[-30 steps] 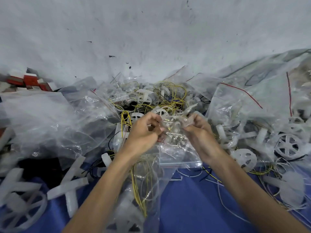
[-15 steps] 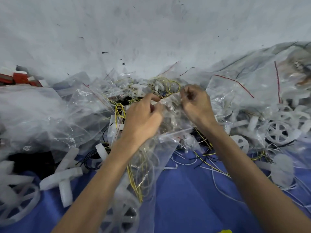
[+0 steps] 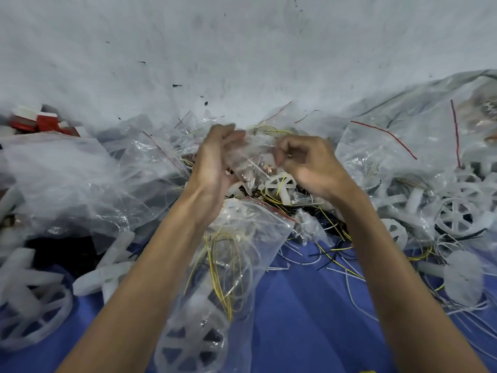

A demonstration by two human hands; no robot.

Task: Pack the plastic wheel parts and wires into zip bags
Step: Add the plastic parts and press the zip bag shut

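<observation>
The left hand point(image 3: 215, 165) and right hand point(image 3: 309, 165) grip a small clear bag point(image 3: 251, 154) between them. A white wheel point(image 3: 279, 184) lies just below the right hand.

Site type: small packing workshop, hand-work station. Evidence: desk point(image 3: 309, 305) under blue cloth, heaped with white plastic spoked wheels point(image 3: 457, 219), loose yellow, black and white wires point(image 3: 336, 261) and clear zip bags point(image 3: 255, 224) with red seal strips, some holding parts. Large clear sacks point(image 3: 67, 179) at left. Red-and-white boxes point(image 3: 45, 122) against a scuffed, speckled white wall point(image 3: 242, 49).
</observation>
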